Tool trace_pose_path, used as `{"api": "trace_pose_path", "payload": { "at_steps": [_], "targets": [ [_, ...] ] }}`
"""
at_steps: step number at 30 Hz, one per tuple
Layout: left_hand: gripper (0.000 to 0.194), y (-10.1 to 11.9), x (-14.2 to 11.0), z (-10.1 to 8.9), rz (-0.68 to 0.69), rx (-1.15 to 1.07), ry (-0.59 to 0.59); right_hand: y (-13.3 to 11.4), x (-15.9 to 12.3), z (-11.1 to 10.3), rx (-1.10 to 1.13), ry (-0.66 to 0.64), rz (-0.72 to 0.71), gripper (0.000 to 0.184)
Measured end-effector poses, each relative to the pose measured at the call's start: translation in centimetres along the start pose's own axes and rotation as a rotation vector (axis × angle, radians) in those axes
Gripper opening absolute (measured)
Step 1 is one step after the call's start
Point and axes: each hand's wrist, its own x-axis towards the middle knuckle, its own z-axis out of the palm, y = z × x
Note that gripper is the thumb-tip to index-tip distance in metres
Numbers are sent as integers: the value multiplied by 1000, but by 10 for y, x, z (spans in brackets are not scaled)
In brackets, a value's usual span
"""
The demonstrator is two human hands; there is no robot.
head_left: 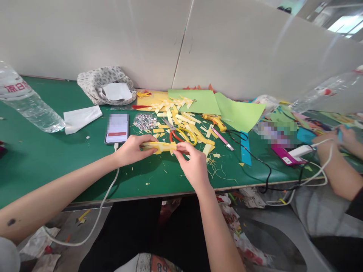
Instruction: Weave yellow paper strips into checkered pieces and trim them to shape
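Both my hands hold one folded yellow paper piece [159, 147] just above the green table [42, 158]. My left hand [133, 148] is closed round its left end, fingers curled over the top. My right hand [192, 161] pinches its right end between thumb and fingers. Scissors with red and yellow handles [181, 135] lie right behind the piece. Yellow paper strips [181, 119] are scattered behind the scissors.
A phone [117, 128] with a white cable lies left of my hands, beside a round dish of small shiny bits [145, 120]. Green sheets [238, 113], a yellow glue gun [215, 121], a water bottle [27, 102] and a cloth bag [106, 85] sit around. Another person's hands [331, 145] work at right.
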Motion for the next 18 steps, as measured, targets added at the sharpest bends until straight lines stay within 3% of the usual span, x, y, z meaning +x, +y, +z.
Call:
{"api": "trace_pose_path", "payload": {
  "at_steps": [8, 14, 18],
  "targets": [
    [36, 5, 2, -2, -278, -468, -84, -28, -3, -30, -76, -69, 66, 30],
    [37, 1, 5, -1, -362, -499, -239, -19, -4, -41, -224, -229, 153, 47],
    [36, -1, 6, -2, -410, -455, -316, -12, -3, -45, -355, -316, 199, 42]
  ]
}}
